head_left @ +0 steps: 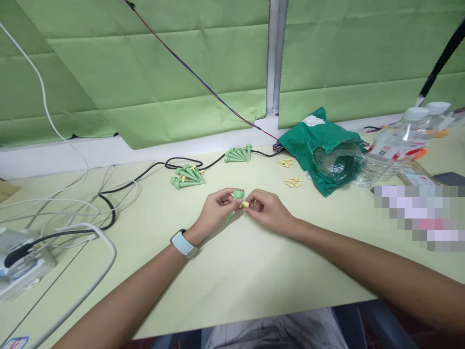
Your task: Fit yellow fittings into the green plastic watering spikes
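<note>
Near the middle of the table, my left hand [218, 209] is closed round a green spike [238, 194] with a ridged cap on top and its tip pointing down. A small yellow piece [245, 204] sticks out from the spike's side toward the right. The fingertips of my right hand [267, 208] pinch that yellow piece. Beyond my hands lie a group of green spikes with yellow parts [187, 177], a fan of green spikes [238, 154], and two small piles of yellow pieces [286, 163], the nearer pile [292, 182] beside the bag.
A torn green plastic bag [308, 140] and clear bottles [385, 145] stand at the back right. White and black cables [109, 213] and a power strip [25, 266] lie on the left. A blurred patch [421, 213] covers something at the right.
</note>
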### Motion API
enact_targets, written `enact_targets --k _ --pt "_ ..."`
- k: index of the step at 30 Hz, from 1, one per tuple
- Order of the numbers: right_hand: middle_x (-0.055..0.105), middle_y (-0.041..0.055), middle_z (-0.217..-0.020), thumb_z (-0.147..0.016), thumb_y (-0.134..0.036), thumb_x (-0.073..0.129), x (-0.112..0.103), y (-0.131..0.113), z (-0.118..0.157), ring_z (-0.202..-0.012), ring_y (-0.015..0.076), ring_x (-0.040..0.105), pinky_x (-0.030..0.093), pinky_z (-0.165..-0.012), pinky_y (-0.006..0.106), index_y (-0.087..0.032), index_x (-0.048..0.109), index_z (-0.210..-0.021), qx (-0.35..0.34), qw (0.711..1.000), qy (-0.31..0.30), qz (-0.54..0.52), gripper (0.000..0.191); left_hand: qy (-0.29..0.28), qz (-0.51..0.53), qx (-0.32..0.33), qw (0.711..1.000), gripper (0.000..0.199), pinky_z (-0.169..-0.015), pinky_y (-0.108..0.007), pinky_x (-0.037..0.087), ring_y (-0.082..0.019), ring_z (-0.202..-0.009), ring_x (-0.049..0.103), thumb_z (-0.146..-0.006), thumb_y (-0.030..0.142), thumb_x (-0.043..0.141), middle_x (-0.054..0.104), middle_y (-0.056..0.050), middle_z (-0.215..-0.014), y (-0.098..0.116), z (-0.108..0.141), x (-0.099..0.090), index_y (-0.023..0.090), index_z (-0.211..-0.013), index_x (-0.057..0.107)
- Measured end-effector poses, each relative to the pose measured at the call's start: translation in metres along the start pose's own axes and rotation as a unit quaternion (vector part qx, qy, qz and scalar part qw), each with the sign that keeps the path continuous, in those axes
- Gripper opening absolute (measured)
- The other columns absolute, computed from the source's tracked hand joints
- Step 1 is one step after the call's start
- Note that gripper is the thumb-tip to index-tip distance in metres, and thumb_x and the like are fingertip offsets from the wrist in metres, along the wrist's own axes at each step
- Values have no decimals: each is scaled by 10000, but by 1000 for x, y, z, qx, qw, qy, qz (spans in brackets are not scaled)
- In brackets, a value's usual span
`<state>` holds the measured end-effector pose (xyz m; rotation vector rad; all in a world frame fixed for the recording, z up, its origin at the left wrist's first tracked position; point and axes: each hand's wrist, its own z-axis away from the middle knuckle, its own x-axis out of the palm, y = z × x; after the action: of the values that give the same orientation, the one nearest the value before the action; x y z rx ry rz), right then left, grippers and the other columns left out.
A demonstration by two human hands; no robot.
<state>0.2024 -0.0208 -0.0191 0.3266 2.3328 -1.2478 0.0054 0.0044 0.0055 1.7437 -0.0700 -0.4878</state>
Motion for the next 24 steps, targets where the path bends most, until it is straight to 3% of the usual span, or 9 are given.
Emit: enact_targets --k 3,7,12,16,19,21,24 --pt "641 -17 -793 -839 -319 728 0 -1 0 -645 124 533 369 -616 243 -208 611 -889 29 1000 1 3 169 -5 0 5 1000 275 -609 -251 406 -123 -658 510 -831 373 743 586 -4 -704 0 0 0 165 -1011 742" --pt "623 -13 -698 -1003 -342 501 -1 -2 0 -621 123 521 347 -607 248 -200 647 -789 28 999 -40 7 296 1 4 -3 1000 272 -615 -249 418 -119 -649 508 -830 363 745 579 1 -691 0 0 0 168 -1018 740" --pt "657 -19 -760 -892 -350 678 0 -1 1 -607 113 522 362 -599 235 -204 649 -876 39 999 -19 -9 150 1 -3 3 1000 243 -602 -248 402 -119 -648 503 -827 363 745 576 0 -691 1 0 0 172 -978 748" --pt "651 -19 -737 -985 -334 529 0 -2 1 -574 105 505 363 -591 239 -207 663 -868 28 999 -23 -18 219 -2 3 0 1000 255 -604 -254 407 -122 -641 495 -825 375 746 580 -5 -684 2 1 1 164 -968 751" --pt "658 -12 -820 -922 -287 605 -1 -3 2 -568 96 504 381 -589 238 -205 620 -901 10 1000 2 -29 86 1 3 1 1000 263 -605 -252 407 -120 -638 495 -821 379 751 575 -1 -676 1 0 1 161 -968 752" --pt "654 -12 -862 -881 -265 647 -1 -3 2 -552 87 503 387 -577 236 -209 580 -918 7 999 7 -41 95 1 6 0 1000 270 -607 -251 410 -123 -645 508 -819 384 753 586 -4 -686 1 0 1 160 -970 752" --pt "621 -24 -792 -920 -285 605 -1 -2 3 -533 92 505 395 -568 242 -219 563 -934 10 998 1 -56 79 -1 13 -3 1000 275 -619 -253 426 -128 -653 528 -813 389 760 604 -8 -694 2 0 0 158 -962 752"
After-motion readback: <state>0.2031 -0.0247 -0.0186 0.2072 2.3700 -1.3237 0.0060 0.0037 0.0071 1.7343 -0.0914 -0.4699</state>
